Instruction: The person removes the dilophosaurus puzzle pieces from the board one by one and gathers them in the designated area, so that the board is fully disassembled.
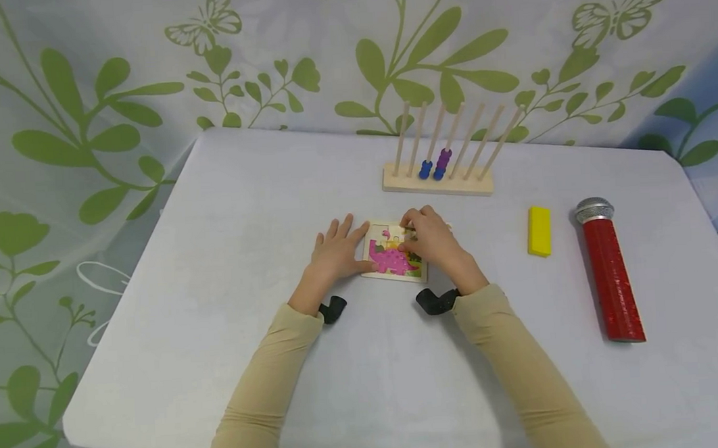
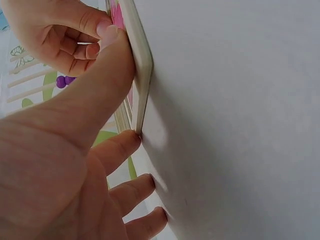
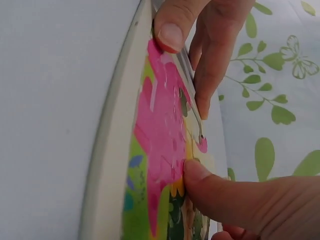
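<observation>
A small wooden jigsaw puzzle [image 1: 391,261] showing a pink dinosaur lies on the white table. My left hand [image 1: 335,252] rests at its left side with spread fingers, the thumb on the frame's lower left. In the left wrist view, that hand's fingertips [image 2: 159,215] touch the tabletop beside the frame. Over the upper right part, my right hand [image 1: 438,240] pinches a puzzle piece between curled index finger and thumb; the hand hides most of this piece. The right wrist view shows the right thumb [image 3: 197,172] against the picture, by its green and brown part.
Behind the puzzle stands a wooden peg rack [image 1: 439,187] with blue and purple beads on two pegs. To the right lie a yellow block [image 1: 539,231] and a red toy microphone [image 1: 613,271]. Black wrist mounts [image 1: 434,302] sit below the hands. Leaf-patterned cloth [image 1: 289,58] hangs behind.
</observation>
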